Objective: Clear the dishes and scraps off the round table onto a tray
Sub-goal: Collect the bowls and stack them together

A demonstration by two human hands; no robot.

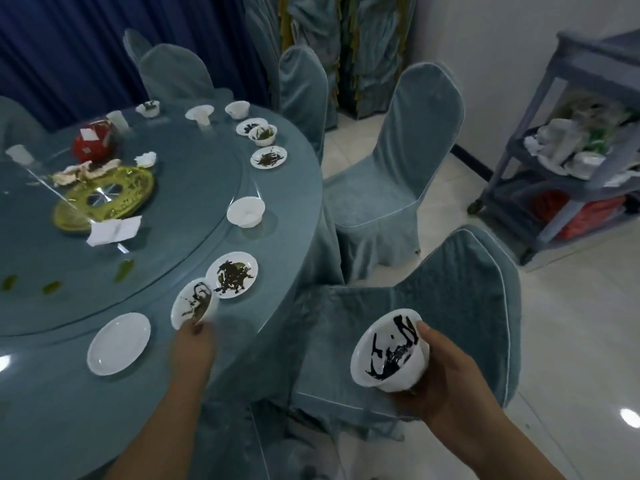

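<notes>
First bowl (194, 304), smeared with dark scraps, sits tilted at the near edge of the table (294, 202). Left hand (192, 344) grips its lower rim, probably to lift it. Second bowl (388, 351) is off the table, over a chair (460, 306), in the right hand (446, 372); likely the stacking base. Scrap saucer (232, 274) lies just beside the first bowl.

Smooth, glossy white ceramic look on the smeared bowl (389, 351) and empty plate (118, 344). Matt blue-grey cloth over the round table (45, 420) and chair (450, 292). Clear glossy glass for the turntable (180, 188), shiny gold metal at its hub (138, 188).
</notes>
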